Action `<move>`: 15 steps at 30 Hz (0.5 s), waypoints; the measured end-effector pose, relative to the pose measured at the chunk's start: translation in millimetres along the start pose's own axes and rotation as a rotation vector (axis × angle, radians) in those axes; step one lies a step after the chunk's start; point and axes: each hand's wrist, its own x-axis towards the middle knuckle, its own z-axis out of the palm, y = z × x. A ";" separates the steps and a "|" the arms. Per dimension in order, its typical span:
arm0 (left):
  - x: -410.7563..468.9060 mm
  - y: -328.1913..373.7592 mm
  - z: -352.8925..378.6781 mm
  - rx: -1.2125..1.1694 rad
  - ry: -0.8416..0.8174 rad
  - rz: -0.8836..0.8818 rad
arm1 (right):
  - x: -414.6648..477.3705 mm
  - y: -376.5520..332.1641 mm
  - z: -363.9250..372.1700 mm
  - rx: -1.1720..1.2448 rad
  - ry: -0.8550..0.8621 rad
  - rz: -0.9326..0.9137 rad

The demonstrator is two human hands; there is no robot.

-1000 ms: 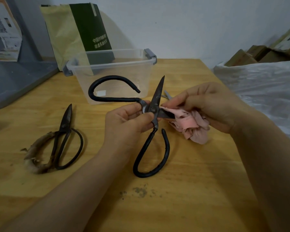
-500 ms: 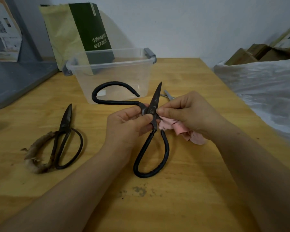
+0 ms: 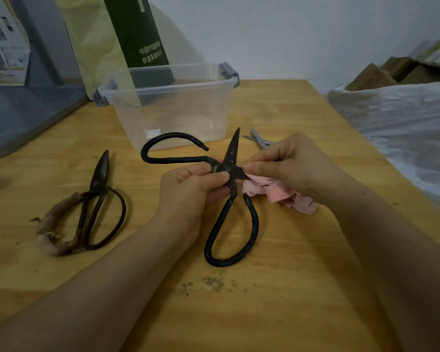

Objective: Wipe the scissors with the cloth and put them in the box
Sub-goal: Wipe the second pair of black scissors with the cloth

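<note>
While the left hand pinches the black scissors at the pivot, the right hand, pinching the pink cloth, should wipe toward the tip.

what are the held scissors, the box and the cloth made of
The scissors look like dark iron or steel: dull, spotted blade, loops seemingly coated black. The box is clear plastic, glossy and see-through. The cloth is soft pink fabric, crumpled into folds.

White Chinese print, "中国…" above "非遗茶油…", rest unclear, on the green paper bag
</note>
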 end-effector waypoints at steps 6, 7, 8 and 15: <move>-2.8 -0.9 0.5 -0.011 -0.003 -0.003 | 1.6 -1.8 -2.8 -0.052 -0.052 -0.001; -2.2 -1.5 -0.4 -0.006 0.007 -0.012 | 1.6 -0.8 -7.7 -0.095 -0.066 0.016; -1.9 -2.0 -1.2 -0.001 0.016 -0.018 | 1.1 -0.3 -11.8 -0.123 -0.072 0.031; -2.7 -3.1 2.0 -0.022 -0.002 -0.003 | 0.5 -3.7 5.3 0.053 0.017 0.041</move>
